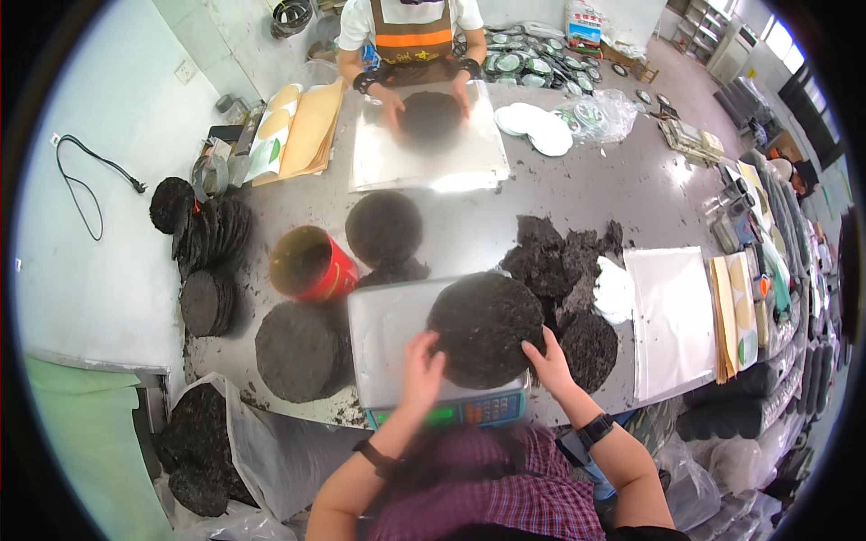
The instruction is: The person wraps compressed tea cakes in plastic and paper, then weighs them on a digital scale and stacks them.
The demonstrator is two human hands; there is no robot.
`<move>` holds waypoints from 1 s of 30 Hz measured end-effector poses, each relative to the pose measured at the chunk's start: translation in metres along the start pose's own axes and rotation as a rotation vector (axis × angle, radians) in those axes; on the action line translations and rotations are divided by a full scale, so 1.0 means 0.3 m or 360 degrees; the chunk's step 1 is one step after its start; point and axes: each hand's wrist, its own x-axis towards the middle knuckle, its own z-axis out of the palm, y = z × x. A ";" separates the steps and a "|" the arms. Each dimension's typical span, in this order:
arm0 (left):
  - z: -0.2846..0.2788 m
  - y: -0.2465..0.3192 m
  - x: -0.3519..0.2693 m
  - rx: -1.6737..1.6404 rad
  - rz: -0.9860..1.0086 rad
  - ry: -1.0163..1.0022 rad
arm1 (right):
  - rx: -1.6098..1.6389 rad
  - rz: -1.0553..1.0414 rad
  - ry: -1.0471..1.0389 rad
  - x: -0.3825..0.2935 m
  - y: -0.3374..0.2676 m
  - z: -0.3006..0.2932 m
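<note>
A round dark cake of dried, pressed seaweed-like material [486, 330] is between my two hands, over the metal pan of a digital scale [385, 338]. My left hand [424, 372] is at its lower left edge, fingers spread; whether it grips is unclear. My right hand [551, 358] holds the right edge, thumb on top. A stack of similar discs [301, 351] stands left of the scale, with a red can [314, 264] behind it. Torn dark pieces [541, 264] lie behind and to the right, beside a ragged disc [588, 351] and a white wad [613, 291].
Across the table a person in an apron [413, 34] handles another dark disc [430, 116] over white sheets [379, 169]. More discs [210, 301] stand at the left wall. Plastic sheets [670, 318] lie at right; an open plastic bag [260, 446] hangs below the left edge.
</note>
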 end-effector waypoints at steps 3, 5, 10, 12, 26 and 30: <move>0.005 0.130 0.044 -0.0038 -0.0086 -0.0004 | 0.0889 0.0248 -0.0002 0.086 -0.187 -0.039; -0.022 0.124 0.073 0.0158 -0.0056 0.0385 | 0.0970 0.0087 0.0214 0.197 -0.271 -0.072; -0.355 0.085 0.102 0.0872 0.0180 0.0955 | 0.1219 0.0010 0.0460 0.570 -0.447 -0.007; -0.498 0.021 0.053 0.1136 0.0142 0.1233 | 0.1189 0.0049 0.0515 0.593 -0.345 -0.023; -0.792 -0.347 -0.133 0.0861 -0.0980 0.1702 | -0.1195 0.0220 0.0647 -0.264 0.370 -0.173; -0.725 -0.234 -0.086 0.1418 -0.0861 0.1807 | -0.1063 0.0219 0.0300 -0.273 0.452 -0.186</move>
